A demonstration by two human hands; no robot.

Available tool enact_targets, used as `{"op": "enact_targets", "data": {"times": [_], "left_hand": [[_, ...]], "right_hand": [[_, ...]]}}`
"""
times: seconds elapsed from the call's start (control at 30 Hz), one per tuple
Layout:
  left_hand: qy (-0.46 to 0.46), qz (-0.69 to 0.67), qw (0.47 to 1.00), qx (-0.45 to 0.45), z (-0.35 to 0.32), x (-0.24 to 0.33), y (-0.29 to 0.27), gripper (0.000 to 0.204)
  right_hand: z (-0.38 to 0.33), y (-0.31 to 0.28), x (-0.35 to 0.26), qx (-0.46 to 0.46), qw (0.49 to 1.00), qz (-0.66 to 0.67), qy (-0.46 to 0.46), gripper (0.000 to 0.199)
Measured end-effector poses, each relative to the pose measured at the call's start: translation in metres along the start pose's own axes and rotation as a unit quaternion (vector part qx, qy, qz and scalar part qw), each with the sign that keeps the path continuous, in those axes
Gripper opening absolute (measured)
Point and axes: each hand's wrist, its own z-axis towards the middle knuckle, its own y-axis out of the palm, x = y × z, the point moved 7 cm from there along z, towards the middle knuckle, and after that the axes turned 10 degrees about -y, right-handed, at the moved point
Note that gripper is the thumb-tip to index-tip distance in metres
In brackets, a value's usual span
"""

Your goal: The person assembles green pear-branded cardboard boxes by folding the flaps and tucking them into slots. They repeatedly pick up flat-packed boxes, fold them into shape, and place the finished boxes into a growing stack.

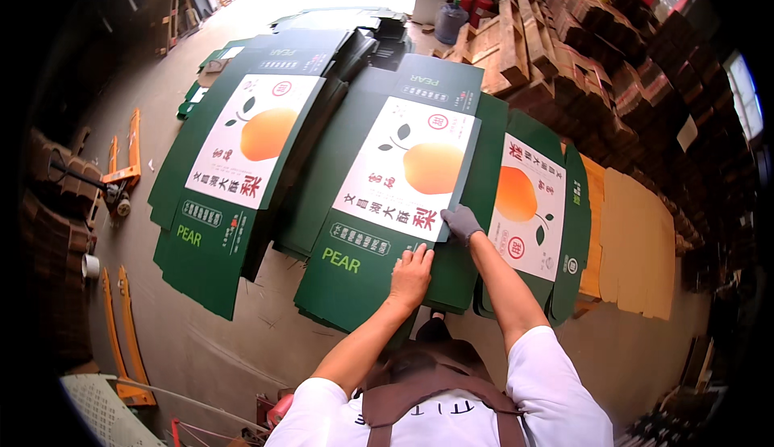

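Note:
A flattened green carton (322, 282) with a white panel and a yellow-orange pear picture lies on top of a stack in front of me. My left hand (412, 275) is bare and rests on its near right part, fingers stretched out flat. My right hand (463, 224), in a grey glove, has its fingers closed at the carton's right edge, by the corner of the white panel. The undersides of the gloved fingers are hidden. To the right lies another flat pear carton (528, 205), its print turned the other way.
A second stack of green cartons (205, 221) stands at the left. Beyond the right carton lies plain brown cardboard (637, 241). Wooden pallets (508, 44) and piled brown cardboard (629, 68) rise at the back right. Orange pallet-jack forks (121, 326) stand on the floor at left.

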Motion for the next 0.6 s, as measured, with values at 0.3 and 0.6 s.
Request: {"op": "enact_targets", "data": {"times": [0.3,0.6], "left_hand": [[-0.002,0.033,0.998,-0.058,0.003,0.024,0.016,0.055],[0.008,0.137,0.989,-0.046,0.033,0.088,0.041,0.042]], "right_hand": [[-0.036,-0.058,-0.006,-0.001,0.989,-0.119,-0.086,0.050],[-0.245,-0.396,0.289,0.349,0.932,-0.019,0.092,0.028]]}}
